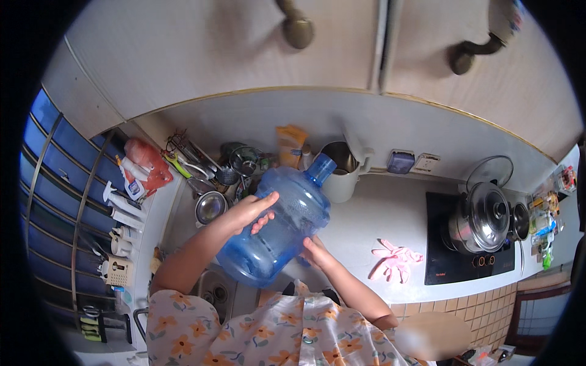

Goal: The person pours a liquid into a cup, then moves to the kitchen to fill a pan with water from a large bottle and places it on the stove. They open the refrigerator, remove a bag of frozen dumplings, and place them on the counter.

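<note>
A large blue plastic water jug (279,224) is held in both hands over the counter, tilted with its neck towards the upper right. On its left side lies my left hand (256,212), thumb and fingertips against the plastic. My right hand (316,251) grips the lower right side; part of its fingers is hidden behind the jug. Just beyond the jug's neck stands a white electric kettle (341,185) with its lid raised, its steel inside showing. The neck overlaps the kettle's rim in view; whether they touch I cannot tell.
Pink rubber gloves (396,261) lie on the counter, left of a black cooktop (439,270) with a lidded steel pot (487,219). A steel sink (217,293) is at lower left. Utensils and a steel bowl (211,207) crowd the back left. Cabinets hang overhead.
</note>
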A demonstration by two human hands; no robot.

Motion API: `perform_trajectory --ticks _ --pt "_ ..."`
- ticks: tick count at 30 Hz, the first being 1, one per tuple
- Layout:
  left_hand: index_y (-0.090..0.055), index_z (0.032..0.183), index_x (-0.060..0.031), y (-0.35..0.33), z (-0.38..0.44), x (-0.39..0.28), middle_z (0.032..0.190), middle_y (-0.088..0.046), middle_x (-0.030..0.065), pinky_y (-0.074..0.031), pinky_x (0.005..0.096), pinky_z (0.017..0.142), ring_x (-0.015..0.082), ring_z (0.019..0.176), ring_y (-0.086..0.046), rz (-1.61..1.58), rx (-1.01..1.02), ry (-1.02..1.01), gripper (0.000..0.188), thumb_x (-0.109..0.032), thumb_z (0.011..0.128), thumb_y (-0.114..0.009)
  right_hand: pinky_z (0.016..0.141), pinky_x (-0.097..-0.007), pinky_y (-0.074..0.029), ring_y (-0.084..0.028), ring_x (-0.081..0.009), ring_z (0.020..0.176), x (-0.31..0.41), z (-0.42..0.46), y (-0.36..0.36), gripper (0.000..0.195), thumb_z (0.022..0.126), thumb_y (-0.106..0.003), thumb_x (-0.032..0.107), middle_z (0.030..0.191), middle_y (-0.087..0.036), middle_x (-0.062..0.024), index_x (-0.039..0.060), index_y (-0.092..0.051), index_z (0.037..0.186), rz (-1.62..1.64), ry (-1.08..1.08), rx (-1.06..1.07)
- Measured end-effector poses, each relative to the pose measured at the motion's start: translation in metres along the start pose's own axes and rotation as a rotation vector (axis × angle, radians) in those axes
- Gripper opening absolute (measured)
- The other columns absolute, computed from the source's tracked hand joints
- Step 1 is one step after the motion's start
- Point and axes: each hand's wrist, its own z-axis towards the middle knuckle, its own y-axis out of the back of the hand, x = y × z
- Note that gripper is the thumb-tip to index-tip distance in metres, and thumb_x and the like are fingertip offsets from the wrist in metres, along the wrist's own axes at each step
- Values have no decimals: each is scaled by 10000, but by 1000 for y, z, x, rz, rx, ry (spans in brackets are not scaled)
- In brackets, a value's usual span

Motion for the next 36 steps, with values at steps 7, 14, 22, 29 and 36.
perform_trajectory --ticks 7,14,22,29,36 --pt "-533 795 -47 -7 29 -38 561 -415 -25 -334 267 411 98 436 -386 136 -47 103 661 -701 891 -517 997 -457 -493 -468 -274 1315 11 19 3 992 846 -675 564 1501 -355 -117 119 -105 1526 264 18 125" --pt "-525 771 -58 -9 40 -62 552 -407 -26 -335 272 414 108 427 -386 252 -47 163 695 -744 873 -489 988 -502 -493 -483 -288 1305 18 24 -8 869 892 -602 574 1475 -400 -109 141 -175 1513 374 36 162" --pt "-514 722 -70 -12 50 -84 541 -414 -8 -343 281 405 122 419 -403 371 -67 217 719 -774 858 -467 986 -503 -497 -550 -293 1228 21 30 -16 801 930 -508 597 1385 -495 -149 81 -245 1483 447 51 228" --pt "-513 716 -70 -14 49 -98 561 -421 -4 -349 280 417 124 439 -401 420 -51 239 713 -766 863 -470 1025 -516 -467 -535 -304 1253 26 33 -25 807 933 -475 613 1417 -468 -152 84 -231 1492 463 83 248" --pt "-502 690 -81 -17 49 -102 552 -417 -8 -350 268 416 119 436 -400 445 -75 253 708 -764 873 -452 1060 -508 -436 -502 -294 1291 27 33 -27 833 929 -465 627 1448 -438 -146 76 -215 1502 467 81 274"
